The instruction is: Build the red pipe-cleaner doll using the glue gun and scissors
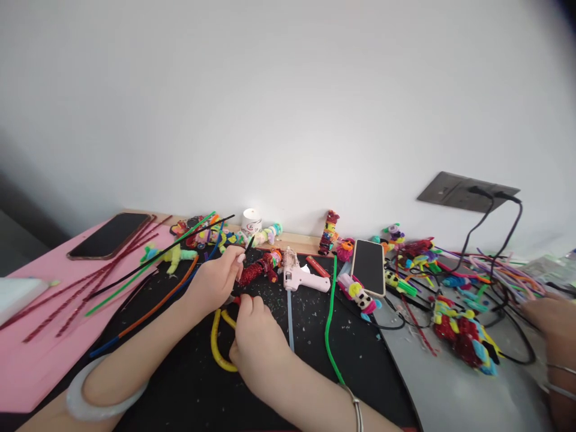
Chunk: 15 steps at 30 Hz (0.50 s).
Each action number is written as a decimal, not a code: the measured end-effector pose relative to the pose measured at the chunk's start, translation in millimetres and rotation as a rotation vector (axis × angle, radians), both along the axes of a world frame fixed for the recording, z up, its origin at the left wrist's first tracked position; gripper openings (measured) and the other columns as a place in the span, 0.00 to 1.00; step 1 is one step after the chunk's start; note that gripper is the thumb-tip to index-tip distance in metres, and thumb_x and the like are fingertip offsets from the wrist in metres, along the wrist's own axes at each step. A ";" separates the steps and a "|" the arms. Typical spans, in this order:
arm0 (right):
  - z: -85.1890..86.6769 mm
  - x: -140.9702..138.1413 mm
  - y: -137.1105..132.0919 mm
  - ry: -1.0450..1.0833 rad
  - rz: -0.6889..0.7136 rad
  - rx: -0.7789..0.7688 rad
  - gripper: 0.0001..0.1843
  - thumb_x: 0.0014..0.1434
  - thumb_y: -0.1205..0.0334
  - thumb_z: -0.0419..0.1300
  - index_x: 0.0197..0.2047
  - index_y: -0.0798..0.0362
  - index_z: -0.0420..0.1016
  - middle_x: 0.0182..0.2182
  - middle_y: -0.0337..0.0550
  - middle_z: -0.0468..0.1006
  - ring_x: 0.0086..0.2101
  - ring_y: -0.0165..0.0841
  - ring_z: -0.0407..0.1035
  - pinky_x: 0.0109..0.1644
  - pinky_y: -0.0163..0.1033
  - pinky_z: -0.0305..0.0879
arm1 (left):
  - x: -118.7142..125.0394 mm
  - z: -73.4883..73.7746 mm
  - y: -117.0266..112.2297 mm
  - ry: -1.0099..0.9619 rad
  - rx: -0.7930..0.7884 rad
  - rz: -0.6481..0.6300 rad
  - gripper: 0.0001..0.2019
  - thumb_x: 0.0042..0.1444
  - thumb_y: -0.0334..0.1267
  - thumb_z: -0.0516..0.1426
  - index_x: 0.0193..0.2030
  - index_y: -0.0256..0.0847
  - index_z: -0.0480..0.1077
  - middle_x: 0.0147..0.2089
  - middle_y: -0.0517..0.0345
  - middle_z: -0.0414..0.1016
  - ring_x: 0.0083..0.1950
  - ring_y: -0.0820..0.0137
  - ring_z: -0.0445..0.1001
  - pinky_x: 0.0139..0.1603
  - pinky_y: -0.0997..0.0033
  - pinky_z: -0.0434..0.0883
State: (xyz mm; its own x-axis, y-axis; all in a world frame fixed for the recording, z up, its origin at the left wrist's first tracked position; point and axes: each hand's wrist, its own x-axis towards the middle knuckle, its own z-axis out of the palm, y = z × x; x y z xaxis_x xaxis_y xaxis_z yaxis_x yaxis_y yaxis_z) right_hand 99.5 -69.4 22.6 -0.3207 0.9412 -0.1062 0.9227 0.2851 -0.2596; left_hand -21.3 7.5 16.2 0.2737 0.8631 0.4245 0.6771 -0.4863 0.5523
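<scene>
My left hand is closed in a pinch, with the dark tip of a black pipe cleaner sticking up past the fingertips. Just below and to the right, my right hand is curled shut around a tool with yellow and red handles; its working end is hidden between my hands. A red glittery pipe-cleaner figure lies just beyond them. To its right rests a pale pink glue gun with a translucent glue stick protruding toward me.
A green pipe cleaner and a phone lie to the right. Several small figures and black cables spread beyond, near another person's hand. On the left, pink sheet carries another phone and red tinsel stems.
</scene>
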 end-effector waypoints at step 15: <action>6.8 83.7 12.6 0.750 -0.404 -0.558 0.08 0.45 0.60 0.63 0.27 0.54 0.69 0.15 0.32 0.68 0.15 0.24 0.60 0.16 0.29 0.49 | -12.4 6.5 1.0 -0.464 0.080 0.172 0.07 0.65 0.40 0.43 0.38 0.42 0.57 0.21 0.68 0.62 0.16 0.77 0.61 0.19 0.76 0.60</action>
